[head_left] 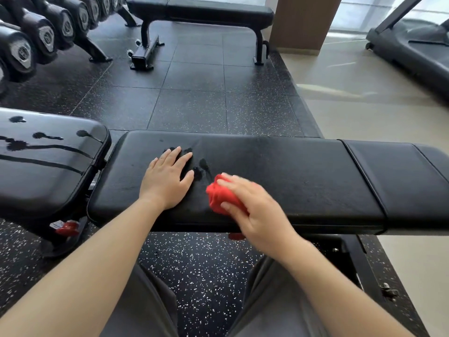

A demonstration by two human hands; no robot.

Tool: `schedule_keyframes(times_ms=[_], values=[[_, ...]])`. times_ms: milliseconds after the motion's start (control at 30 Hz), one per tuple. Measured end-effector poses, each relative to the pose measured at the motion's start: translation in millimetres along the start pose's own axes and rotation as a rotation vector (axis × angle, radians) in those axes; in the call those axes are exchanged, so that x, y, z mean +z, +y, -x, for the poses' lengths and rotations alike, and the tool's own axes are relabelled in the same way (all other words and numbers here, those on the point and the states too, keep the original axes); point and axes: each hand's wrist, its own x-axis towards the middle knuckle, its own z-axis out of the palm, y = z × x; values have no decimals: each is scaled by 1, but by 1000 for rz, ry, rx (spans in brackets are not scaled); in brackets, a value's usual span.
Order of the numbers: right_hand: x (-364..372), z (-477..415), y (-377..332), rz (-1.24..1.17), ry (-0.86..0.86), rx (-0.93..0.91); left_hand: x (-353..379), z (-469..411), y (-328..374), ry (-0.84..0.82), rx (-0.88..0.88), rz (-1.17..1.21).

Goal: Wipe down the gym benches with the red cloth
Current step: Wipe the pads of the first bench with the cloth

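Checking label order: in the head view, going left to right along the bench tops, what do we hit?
Wet-streaked bench pad → left hand, flat on the near bench → wet smudges → red cloth, gripped by the right hand → short end pad.

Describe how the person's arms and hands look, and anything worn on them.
The left forearm and right forearm are bare, no sleeves in frame. The left hand and right hand carry no gloves, rings, watch or bands. Grey fabric covers the legs below.

Left hand [167,178] lies flat, fingers spread; right hand [252,205], blurred, seems to clutch red cloth [218,198].
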Motion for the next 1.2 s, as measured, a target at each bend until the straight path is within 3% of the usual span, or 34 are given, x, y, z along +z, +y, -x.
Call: schedule_keyframes(times_ms=[167, 333, 533, 667, 1000, 1200], values=[[-32, -20, 38, 54, 173, 99, -2, 1, 1, -1, 2, 14], [0, 2, 43, 79, 59, 207, -2, -1, 1, 4, 0, 22], [41, 12, -1, 42, -33, 65, 0, -2, 0, 16, -1, 13], [32, 7, -3, -49, -96, 49, 1, -1, 0, 4, 4, 8], [-46, -37, 23, -70, 171, 17, -2, -1, 1, 2, -1, 20], [-42, -44, 15, -134, -11, -4, -5, -3, 0, -14, -2, 52]])
